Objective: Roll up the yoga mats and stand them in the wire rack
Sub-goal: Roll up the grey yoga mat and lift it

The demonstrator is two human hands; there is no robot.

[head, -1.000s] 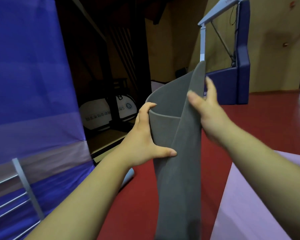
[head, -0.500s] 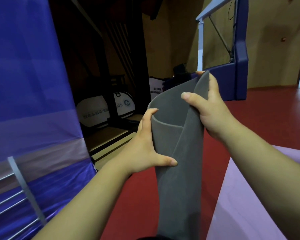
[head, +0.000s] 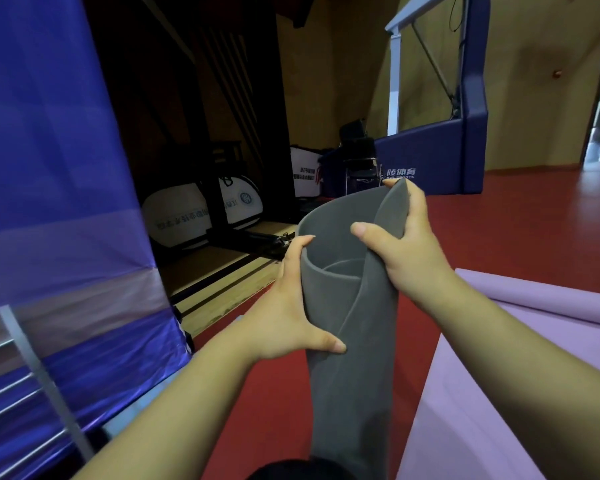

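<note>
Grey mat (head: 350,375) upright, loose open tube, matte foam. Left hand (head: 284,320) grips its side, thumb across front; right hand (head: 406,258) pinches the raised outer edge. Red floor (head: 534,220) open ahead; purple mat (head: 465,393) flat at right; metal rack (head: 44,382) lower left.

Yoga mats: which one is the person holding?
The grey mat, curled into a loose upright tube and gripped by the left hand and right hand. The lilac mat lies spread on the red floor, no hand on it.
</note>
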